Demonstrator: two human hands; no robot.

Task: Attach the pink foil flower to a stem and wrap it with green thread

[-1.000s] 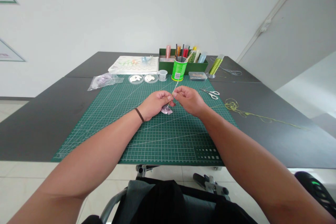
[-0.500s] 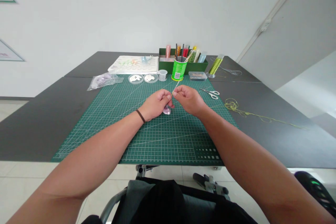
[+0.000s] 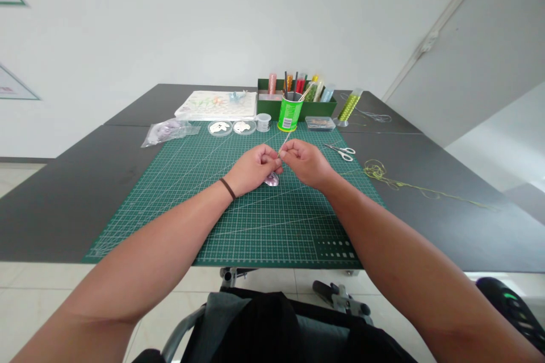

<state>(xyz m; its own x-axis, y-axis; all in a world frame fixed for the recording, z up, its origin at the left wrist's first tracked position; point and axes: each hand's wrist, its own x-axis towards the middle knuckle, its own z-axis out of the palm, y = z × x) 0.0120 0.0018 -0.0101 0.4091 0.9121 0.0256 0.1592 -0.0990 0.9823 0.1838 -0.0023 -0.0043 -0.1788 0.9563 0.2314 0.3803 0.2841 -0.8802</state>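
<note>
Over the middle of the green cutting mat (image 3: 264,227), my two hands meet at their fingertips. My left hand (image 3: 254,169) is closed in a pinch, and a shiny pale purple petal-like piece (image 3: 271,180) pokes out beneath its fingers. A dark band circles that wrist. My right hand (image 3: 305,162) is pinched on a thin pale stick (image 3: 286,139) that slants up and away between the hands. Its lower end runs to the left fingertips; how it joins the purple piece is hidden by the fingers.
Behind the hands stand a green can (image 3: 290,113) of tools and a dark green box (image 3: 268,106) of coloured tubes. Two shallow dishes (image 3: 220,128) hold white pieces. Scissors (image 3: 344,152) and tangled yellow-green thread (image 3: 377,170) lie right; a plastic bag (image 3: 164,131) lies left.
Both hands stay in nearly the same place, with small finger shifts. The purple piece has moved slightly right and a little more of the left fingers covers it.
</note>
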